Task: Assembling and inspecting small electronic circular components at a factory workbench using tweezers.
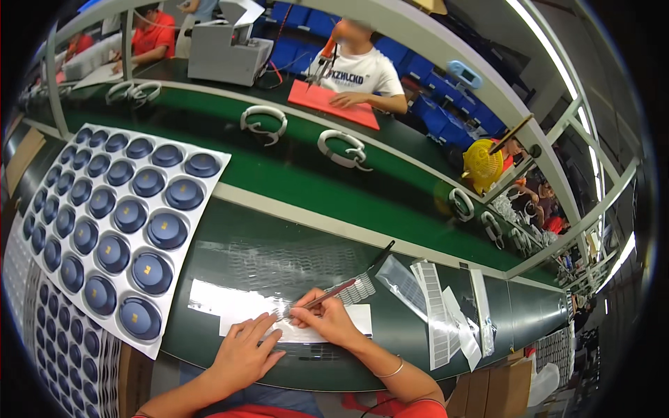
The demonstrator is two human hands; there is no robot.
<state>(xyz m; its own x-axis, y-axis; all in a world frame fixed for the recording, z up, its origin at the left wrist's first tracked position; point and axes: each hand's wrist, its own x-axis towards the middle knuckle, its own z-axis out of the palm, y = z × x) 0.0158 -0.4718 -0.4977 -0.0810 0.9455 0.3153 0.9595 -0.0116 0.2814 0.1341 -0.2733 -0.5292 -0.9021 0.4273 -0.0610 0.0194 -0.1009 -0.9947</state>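
Right hand point(329, 323) pinches a slim reddish tool point(333, 293); left hand point(244, 352) rests half-spread on a white sheet point(362, 320).

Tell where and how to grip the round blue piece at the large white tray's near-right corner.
Grip the round blue piece by its rim, from above, probably with the nearer left hand: it sits in a pocket of the tray, which likely crowds its sides.

your sleeves point(424, 409): red, lower edge | your pen-like tool point(333, 293): dark reddish, centre | your paper sheet point(361, 322): white, lower middle | your worktop point(401, 348): dark green, lower middle | your tray point(211, 187): white, rows of dark-blue discs point(168, 228), some gold-marked, left | belt point(293, 181): brighter green, mid-frame | mat point(313, 99): red-orange, upper middle | bins point(433, 120): blue, upper right
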